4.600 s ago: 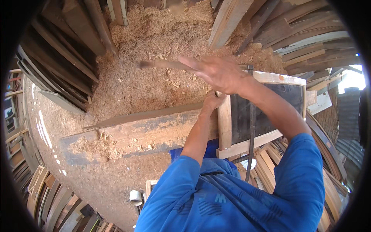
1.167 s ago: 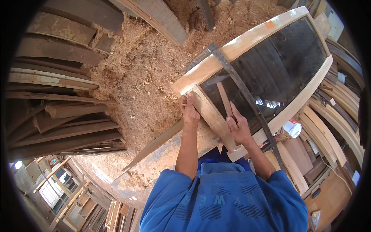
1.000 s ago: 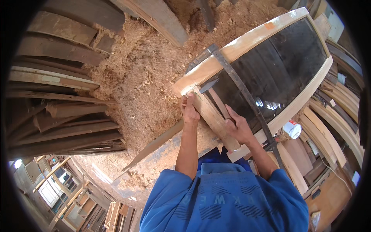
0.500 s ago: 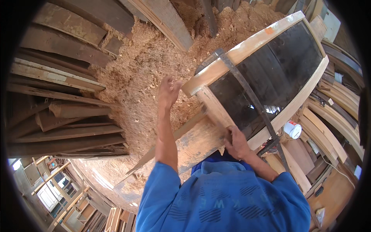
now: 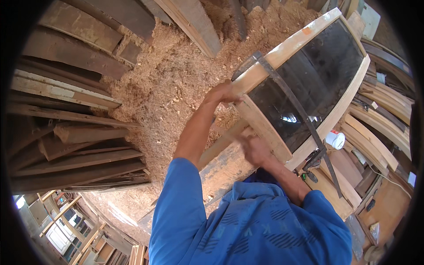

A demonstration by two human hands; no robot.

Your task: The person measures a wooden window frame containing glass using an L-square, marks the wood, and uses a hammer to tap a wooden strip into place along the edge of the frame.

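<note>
A pale wooden frame (image 5: 349, 92) around a dark, shiny panel (image 5: 309, 70) lies on the right, rounded toward its far end. My left hand (image 5: 221, 93) is closed over the corner where its left rail meets the short near rail (image 5: 265, 126). A long dark metal bar clamp (image 5: 293, 104) crosses the frame. My right hand (image 5: 257, 151) is beside the short rail, above the worn wooden work surface (image 5: 227, 165). Motion blurs its fingers, which look curled; whether it holds anything does not show.
Wood shavings (image 5: 163, 88) cover the floor ahead. Dark planks (image 5: 84, 154) are stacked at the left, and a thick board (image 5: 190, 26) juts in from the far side. Curved wooden pieces (image 5: 371, 141) and a white tub (image 5: 335, 139) are at the right.
My left hand has moved right and come down onto the frame's corner. My right hand has shifted left and away from me along the short rail. The view has tilted slightly.
</note>
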